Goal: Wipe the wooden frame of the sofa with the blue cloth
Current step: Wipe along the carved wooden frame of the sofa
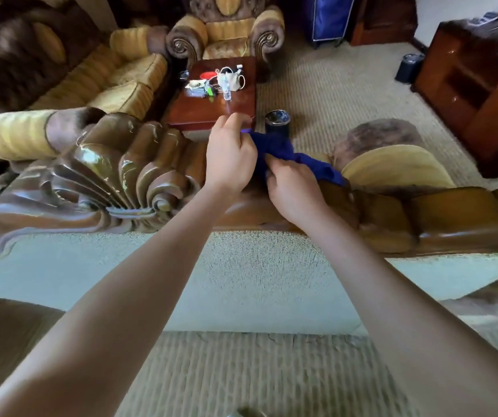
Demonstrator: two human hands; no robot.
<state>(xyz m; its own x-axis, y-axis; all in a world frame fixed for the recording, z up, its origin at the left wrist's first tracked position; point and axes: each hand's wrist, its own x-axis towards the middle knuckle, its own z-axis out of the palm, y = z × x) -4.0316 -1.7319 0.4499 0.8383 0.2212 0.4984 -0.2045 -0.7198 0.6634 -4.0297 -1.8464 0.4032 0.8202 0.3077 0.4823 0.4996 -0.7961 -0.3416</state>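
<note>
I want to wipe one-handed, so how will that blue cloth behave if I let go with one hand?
The blue cloth is bunched and creased between the left hand and right hand, so it is probably floppy and light. Its loose end would likely droop onto the wooden frame.

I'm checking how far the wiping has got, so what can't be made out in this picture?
Head view, the only one:
- Part of the blue cloth: covered by the left hand and right hand.
- Wooden frame under hands and cloth: hidden, so contact is unclear.
- Small items on the coffee table: too small to identify.
- Frame's left end: cut off and blurred.
</note>
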